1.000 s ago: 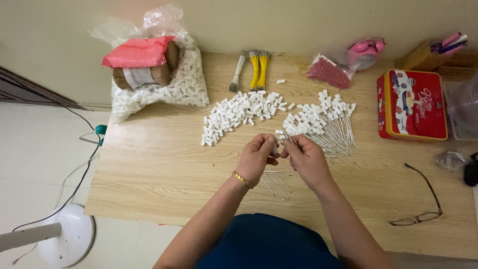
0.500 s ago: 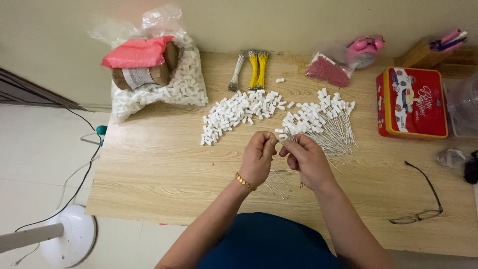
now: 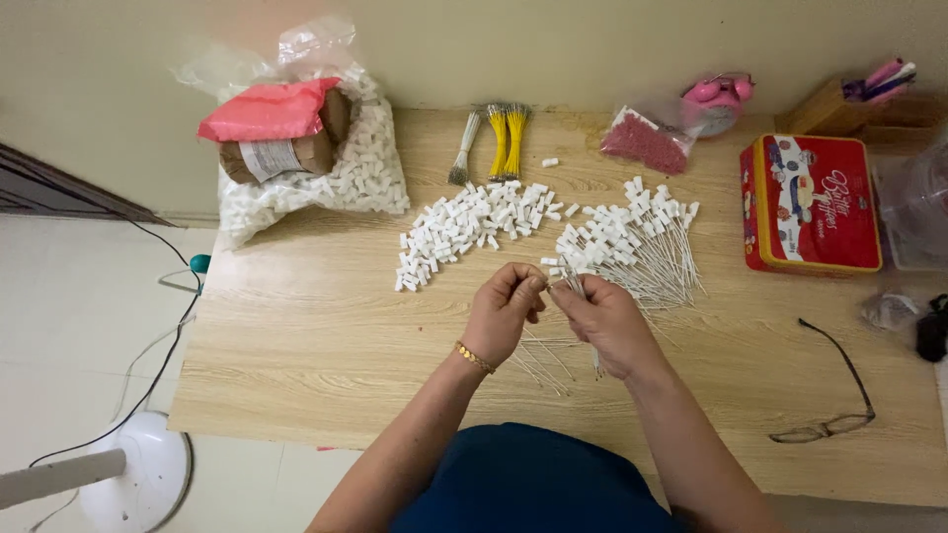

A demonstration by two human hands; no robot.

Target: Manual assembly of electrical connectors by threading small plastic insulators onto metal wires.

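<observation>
Two hands meet over the middle of the tabletop (image 3: 296,336), and little has changed in the last second: they sit a touch lower and nearer the body than before, still pinched together on the same work, so the fitting in hand looks unfinished.

Far left, a clear bag of white pieces (image 3: 336,183) leans against the wall with a cardboard roll under a pink wrap (image 3: 272,133) on top; it has not moved. Next comes the loose pile of small white caps (image 3: 464,229), unchanged in spread.

The left hand (image 3: 502,314), a gold bracelet at its wrist, is closed with thumb and fingertips pinching something small and white, too tiny to tell apart. Just right of it, touching, the right hand (image 3: 607,324) is closed around a thin wire (image 3: 578,288) whose end points toward the left fingertips. A few bare wires (image 3: 543,360) lie on the wood under the wrists.

Beyond the hands, the fan of capped wires (image 3: 637,242) rests as before. Yellow and grey wire bundles (image 3: 499,138) lie near the wall. Further right stand a red tin (image 3: 810,202) and a pair of glasses (image 3: 834,395).
</observation>
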